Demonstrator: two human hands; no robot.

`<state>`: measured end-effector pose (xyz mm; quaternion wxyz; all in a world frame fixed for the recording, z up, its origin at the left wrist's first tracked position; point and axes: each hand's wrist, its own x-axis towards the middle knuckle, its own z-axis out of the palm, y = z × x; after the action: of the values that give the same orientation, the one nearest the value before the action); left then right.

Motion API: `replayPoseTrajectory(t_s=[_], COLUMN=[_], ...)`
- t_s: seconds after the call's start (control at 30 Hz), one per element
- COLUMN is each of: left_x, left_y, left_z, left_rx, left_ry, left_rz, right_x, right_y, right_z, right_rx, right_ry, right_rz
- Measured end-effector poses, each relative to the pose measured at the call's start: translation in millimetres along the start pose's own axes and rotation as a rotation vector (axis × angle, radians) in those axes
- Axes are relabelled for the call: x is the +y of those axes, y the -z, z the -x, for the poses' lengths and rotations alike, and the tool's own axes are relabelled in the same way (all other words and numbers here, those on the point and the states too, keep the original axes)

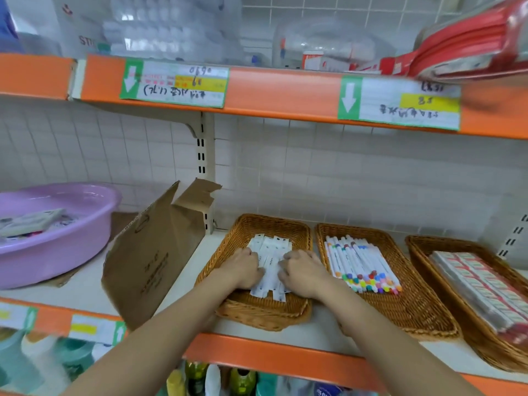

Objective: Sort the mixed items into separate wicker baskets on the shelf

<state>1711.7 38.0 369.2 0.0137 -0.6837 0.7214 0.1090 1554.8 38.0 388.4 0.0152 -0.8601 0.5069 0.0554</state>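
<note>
Two hands, left hand [243,268] and right hand [300,271], fingers curled onto white packets [270,264] in leftmost wicker basket [285,312], squaring stack, apparently for neat fit; markers [361,262] fill neighbouring basket.

Two price tags are hanging upside down on the upper shelf's orange rail [285,90]: the left price tag [174,82] is showing a green panel with a white arrow and handwriting that looks like "0.50" and "(1.7L)", the rest too scrawled to read. The right price tag [400,102] is carrying the same arrow and handwriting too blurred to make out. Up top, a clear container [85,30] is showing the letters "ST", while the print on the cardboard box [151,258] is staying illegible.
</note>
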Motion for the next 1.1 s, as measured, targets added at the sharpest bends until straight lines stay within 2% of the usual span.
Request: replayPoseTrajectory(t_s=[0.13, 0.4, 0.6, 0.77, 1.1], left_x=[16.6, 96.9, 179.9, 251.6, 384.2], left_y=[-3.0, -3.3, -22.4, -41.4, -56.6], left_z=[16.0, 58.3, 91.4, 124.6, 131.5], left_rx=[-0.12, -0.003, 0.051, 0.038, 0.115], left_ry=[0.041, -0.03, -0.082, -0.125, -0.303], left_rz=[-0.021, 0.076, -0.04, -0.042, -0.037], right_x=[10.9, 55.3, 107.9, 151.5, 239.5], right_y=[1.5, -6.4, -20.2, -38.7, -55.5], right_z=[23.9, 109.2, 193.2, 259.1, 345.3], right_rx=[-0.062, -0.052, -0.046, -0.006, 0.053], right_ry=[0.025, 0.024, -0.076, -0.113, -0.26], right_rz=[-0.127, -0.213, -0.165, -0.1, -0.171])
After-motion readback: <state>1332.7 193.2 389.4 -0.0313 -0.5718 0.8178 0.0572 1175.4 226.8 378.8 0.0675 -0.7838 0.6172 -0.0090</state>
